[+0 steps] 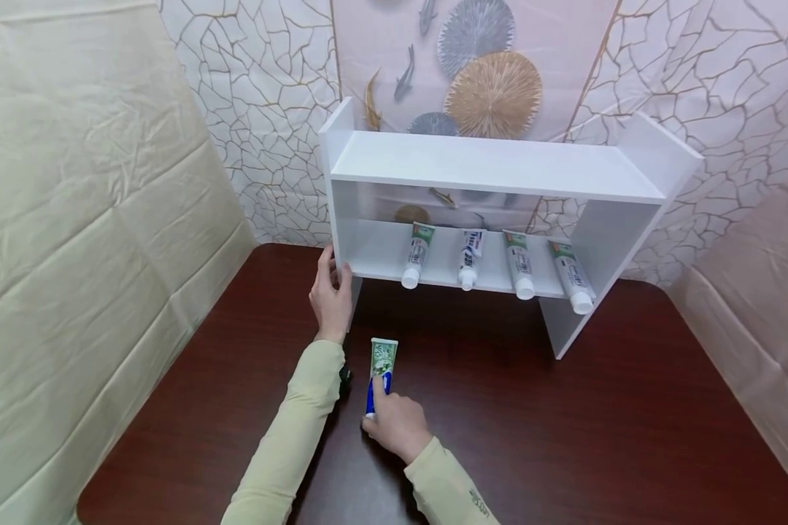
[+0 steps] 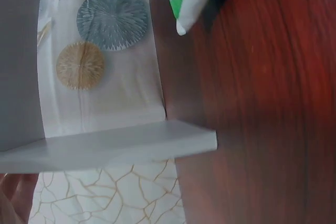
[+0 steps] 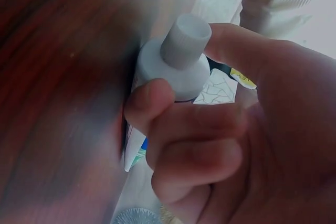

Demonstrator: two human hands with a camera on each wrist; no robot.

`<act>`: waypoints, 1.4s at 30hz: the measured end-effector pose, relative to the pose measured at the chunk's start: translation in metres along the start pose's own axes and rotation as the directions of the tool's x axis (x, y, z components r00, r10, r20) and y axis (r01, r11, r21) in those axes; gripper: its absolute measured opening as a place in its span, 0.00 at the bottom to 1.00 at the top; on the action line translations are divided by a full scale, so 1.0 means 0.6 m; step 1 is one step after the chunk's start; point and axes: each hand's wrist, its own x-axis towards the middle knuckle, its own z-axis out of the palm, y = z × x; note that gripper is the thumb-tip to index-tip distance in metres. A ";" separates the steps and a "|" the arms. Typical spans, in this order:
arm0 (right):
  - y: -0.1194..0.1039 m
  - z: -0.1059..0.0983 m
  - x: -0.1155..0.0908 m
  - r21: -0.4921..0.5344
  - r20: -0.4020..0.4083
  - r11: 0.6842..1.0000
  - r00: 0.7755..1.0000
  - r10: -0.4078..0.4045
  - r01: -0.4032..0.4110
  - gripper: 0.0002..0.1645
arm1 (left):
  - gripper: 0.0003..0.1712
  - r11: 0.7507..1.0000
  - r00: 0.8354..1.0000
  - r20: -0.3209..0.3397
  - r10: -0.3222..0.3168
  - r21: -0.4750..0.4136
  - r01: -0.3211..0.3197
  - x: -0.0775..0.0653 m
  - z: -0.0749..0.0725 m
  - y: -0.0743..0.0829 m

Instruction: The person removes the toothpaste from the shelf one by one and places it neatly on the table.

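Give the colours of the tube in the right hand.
The tube is green, blue and white, clearest in the head view.

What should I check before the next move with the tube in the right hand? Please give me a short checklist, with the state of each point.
1. Tube gripped: ok, the right hand holds it near the cap end.
2. Cap in place: ok, it sits on the tube.
3. Tube lifted off the table: cannot tell.
4. Rack held: ok, the left hand holds its left side.
5. Room on the lower shelf: ok, there is a bare stretch left of the row.
6. Four other tubes fully on that shelf: not ok, their cap ends stick out past its front edge.
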 end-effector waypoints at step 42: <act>0.043 -0.142 0.093 0.039 -0.447 0.999 0.894 0.011 0.008 0.39 | 0.36 0.988 0.985 0.116 0.128 -0.102 -0.116 0.041 -0.012 -0.005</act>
